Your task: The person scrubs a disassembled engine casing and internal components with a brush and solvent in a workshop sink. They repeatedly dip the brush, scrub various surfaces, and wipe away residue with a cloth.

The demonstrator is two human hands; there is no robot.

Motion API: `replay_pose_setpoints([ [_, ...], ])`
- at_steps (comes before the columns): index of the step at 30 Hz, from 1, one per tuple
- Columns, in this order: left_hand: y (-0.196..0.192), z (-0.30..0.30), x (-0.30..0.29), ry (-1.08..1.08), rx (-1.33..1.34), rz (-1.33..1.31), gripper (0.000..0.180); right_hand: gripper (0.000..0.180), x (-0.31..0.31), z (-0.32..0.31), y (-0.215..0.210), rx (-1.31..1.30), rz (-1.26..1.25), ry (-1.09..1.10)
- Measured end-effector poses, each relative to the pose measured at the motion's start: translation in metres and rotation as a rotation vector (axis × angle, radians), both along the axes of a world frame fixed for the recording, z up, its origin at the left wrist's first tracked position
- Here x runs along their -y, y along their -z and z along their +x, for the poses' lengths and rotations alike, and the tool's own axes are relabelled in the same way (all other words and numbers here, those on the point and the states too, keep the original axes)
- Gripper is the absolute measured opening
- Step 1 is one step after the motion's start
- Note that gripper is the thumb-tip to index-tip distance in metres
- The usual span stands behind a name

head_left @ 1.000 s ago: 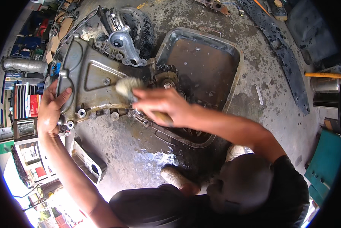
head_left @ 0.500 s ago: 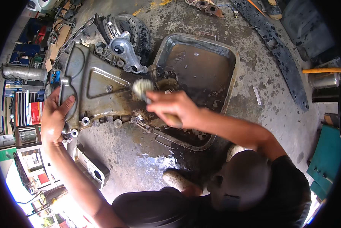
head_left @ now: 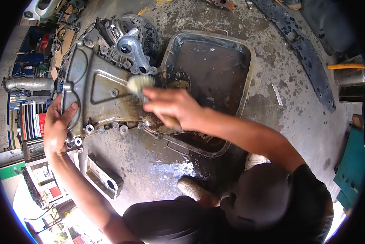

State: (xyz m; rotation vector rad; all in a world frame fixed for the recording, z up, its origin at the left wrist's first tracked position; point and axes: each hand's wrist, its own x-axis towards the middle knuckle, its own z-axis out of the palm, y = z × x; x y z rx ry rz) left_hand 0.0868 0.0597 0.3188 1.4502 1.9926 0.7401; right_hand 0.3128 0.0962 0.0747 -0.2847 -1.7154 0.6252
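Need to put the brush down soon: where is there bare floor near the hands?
Bare concrete lies right of the metal tray, before the black strip, and below the engine cover beside the wet patch. The left side is crowded: left hand, boxes, small housing.

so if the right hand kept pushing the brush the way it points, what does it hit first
The right hand points its brush up-left, so it would probably first meet the silver bracket bolted above the engine cover, though depth is hard to judge.

brush (head_left: pixel 139 84) handle mostly hidden in the right hand (head_left: pixel 172 107), bristles blurred
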Motion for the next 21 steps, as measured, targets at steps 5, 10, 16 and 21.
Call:
replay_pose_setpoints([
  [5,-0.002,-0.009,-0.004,0.028,-0.033,0.017,0.033,0.017,0.038,-0.004,-0.006,-0.003,0.1,-0.034],
  [10,-0.003,0.003,-0.006,0.026,-0.001,-0.007,0.031,0.02,-0.022,-0.008,-0.015,0.033,0.034,-0.063],
  [16,-0.002,-0.01,0.001,0.026,-0.028,0.013,0.031,0.014,0.041,0.014,-0.006,0.073,0.081,-0.16],
  [21,-0.002,0.009,0.0,0.05,0.022,-0.014,0.03,0.018,-0.045,0.004,-0.04,0.072,0.115,-0.038],
])
